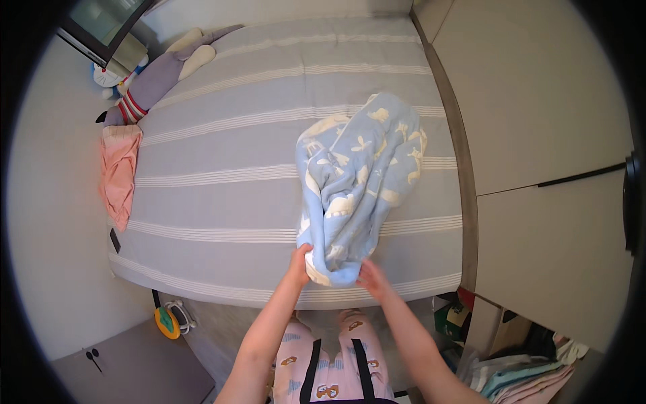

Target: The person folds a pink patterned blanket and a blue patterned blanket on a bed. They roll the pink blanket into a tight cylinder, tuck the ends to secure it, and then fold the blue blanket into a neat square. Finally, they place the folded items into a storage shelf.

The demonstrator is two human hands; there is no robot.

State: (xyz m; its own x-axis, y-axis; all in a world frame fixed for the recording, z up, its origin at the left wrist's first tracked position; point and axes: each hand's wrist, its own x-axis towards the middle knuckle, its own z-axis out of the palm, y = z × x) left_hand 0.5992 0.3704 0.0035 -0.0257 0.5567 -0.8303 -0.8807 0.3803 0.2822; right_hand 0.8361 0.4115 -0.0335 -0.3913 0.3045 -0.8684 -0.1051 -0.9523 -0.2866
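Note:
A light blue blanket (367, 161) with cream animal and leaf shapes lies bunched and wrinkled on the bed, its narrow end toward me. My left hand (300, 265) is closed on the left side of that near end, the thumb lying over the cloth. On the opposite side, my right hand (373, 277) touches the blanket's edge with its fingertips. Motion smears the right fingers, and the cloth partly covers them, so their grip is unclear.
The bed's grey striped cover (222, 202) lies under the blanket. A pink cloth (120, 175), a dark phone-like object (114, 240) and a purple plush toy (158, 77) line its left side. Tall cabinets (538, 101) stand along the right, with folded clothes (525, 380) at lower right.

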